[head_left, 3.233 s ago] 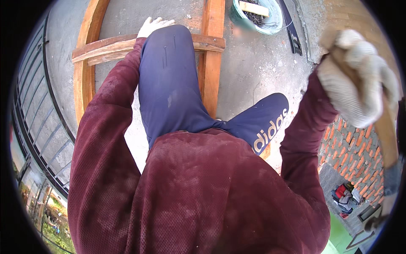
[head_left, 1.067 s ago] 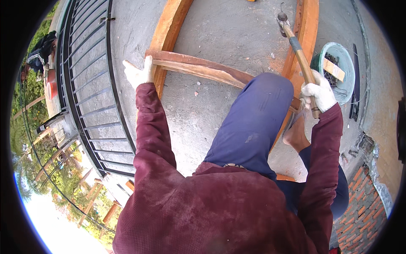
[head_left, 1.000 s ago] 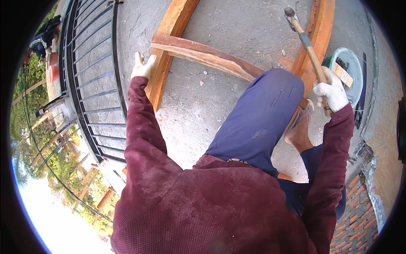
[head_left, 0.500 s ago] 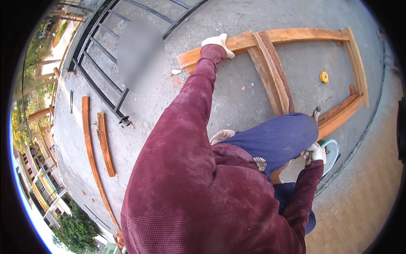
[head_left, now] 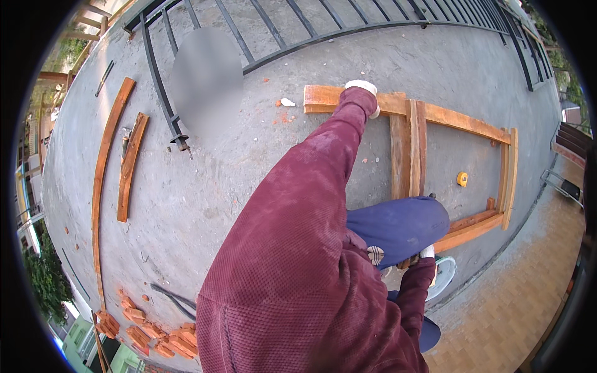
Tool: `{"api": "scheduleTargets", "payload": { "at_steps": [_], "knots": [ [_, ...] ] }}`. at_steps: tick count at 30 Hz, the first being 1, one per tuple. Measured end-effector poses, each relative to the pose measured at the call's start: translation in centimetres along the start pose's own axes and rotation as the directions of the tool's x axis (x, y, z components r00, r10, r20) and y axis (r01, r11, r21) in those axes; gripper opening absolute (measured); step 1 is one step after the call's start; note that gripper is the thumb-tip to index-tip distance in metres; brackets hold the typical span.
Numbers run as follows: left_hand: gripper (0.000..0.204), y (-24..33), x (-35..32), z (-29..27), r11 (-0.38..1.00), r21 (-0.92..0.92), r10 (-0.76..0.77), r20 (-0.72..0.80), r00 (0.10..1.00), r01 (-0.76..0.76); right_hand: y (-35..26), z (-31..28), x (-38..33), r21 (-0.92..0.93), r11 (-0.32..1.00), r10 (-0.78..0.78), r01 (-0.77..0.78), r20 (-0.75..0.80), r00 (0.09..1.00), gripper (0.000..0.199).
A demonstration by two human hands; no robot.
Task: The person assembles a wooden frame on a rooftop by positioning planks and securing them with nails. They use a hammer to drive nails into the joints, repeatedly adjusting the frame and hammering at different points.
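My left hand (head_left: 363, 91), in a white glove, is wrapped over the top beam of a wooden frame (head_left: 460, 119), close to its free left end. Two boards (head_left: 404, 149) stand side by side across the frame, partly behind my blue-trousered knee. My right hand (head_left: 428, 252), also gloved in white, is low beside that knee. Its fingers appear closed, but leg and sleeve hide most of what they hold. A small dark end (head_left: 432, 196) shows just above the knee. Inside the frame a yellow tape measure (head_left: 462, 179) lies on the concrete.
Black metal railing (head_left: 273, 31) lies along the far side, its corner post reaching towards me. Two loose wooden strips (head_left: 132, 168) (head_left: 102, 168) are at left. Broken orange bricks (head_left: 152, 332) lie lower left. A pale bucket (head_left: 443, 276) stands near my right hand, beside tan paving (head_left: 504, 304).
The view has turned and shifted left, bringing the bricks and more railing into sight. My left hand stays on the beam, and my right hand stays low by the knee.
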State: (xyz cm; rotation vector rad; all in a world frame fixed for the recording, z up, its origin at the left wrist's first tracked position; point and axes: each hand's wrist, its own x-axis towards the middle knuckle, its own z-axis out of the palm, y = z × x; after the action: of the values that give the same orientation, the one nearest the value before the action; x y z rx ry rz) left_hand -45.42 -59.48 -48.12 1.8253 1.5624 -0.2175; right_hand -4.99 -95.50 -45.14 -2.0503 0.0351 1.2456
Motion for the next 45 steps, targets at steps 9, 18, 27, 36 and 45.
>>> {"api": "scheduleTargets", "payload": {
  "at_steps": [9, 18, 27, 36, 45],
  "knots": [
    [0.053, 0.2, -0.5, 1.2, 0.998, -0.061, -0.03, -0.055, 0.998, 0.026, -0.4, 0.1, 1.8, 0.017, 1.0, 0.017, -0.018, 0.099, 0.995, 0.019],
    [0.065, -0.3, -0.8, 2.0, 1.0, -0.009, 0.025, -0.192, 0.981, -0.027, -7.4, -0.1, -6.5, -0.155, 0.917, -0.362, 0.369, 0.071, 0.929, 0.042],
    [0.091, 8.5, -19.4, 6.3, 0.104, -0.968, 0.43, -0.163, 0.888, -0.228, -12.1, 13.9, -23.7, -0.1, 0.768, -0.527, 0.633, 0.464, 0.712, 0.064],
    [0.027, -3.9, -23.5, 5.3, -0.487, -0.866, -0.342, 0.07, 0.937, -0.112, -6.4, 24.0, -23.9, -0.31, 0.197, -0.176, 0.93, 0.922, 0.345, 0.071],
    [0.029, -18.8, -18.3, 10.0, -0.446, -0.887, -0.41, 0.084, 0.908, -0.119, -5.1, 16.6, -18.6, -0.168, 0.719, -0.335, 0.674, 0.767, 0.548, 0.049]
  ]
}}
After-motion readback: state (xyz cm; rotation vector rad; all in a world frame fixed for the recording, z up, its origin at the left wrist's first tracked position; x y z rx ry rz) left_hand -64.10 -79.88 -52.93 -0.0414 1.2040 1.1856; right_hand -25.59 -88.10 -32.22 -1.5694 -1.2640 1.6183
